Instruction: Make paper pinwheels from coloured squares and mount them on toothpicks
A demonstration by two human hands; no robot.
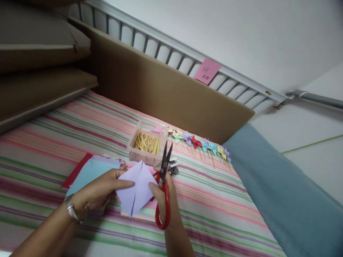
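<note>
My left hand (96, 194) pinches the left side of a folded lilac paper square (138, 187), held just above the striped cloth. My right hand (163, 200) grips red-handled scissors (164, 189), blades pointing up and slightly apart, and its forefinger touches the paper's right edge. A bracelet sits on my left wrist. Under my left hand lies a stack of coloured paper sheets (85, 169), light blue on top, red beneath.
A clear plastic box of wooden sticks (147, 144) stands just beyond the paper. A row of small paper pinwheels (199, 144) on sticks lies to its right. A cardboard sheet (160, 89) leans along the back. A blue cloth (281, 200) covers the right side.
</note>
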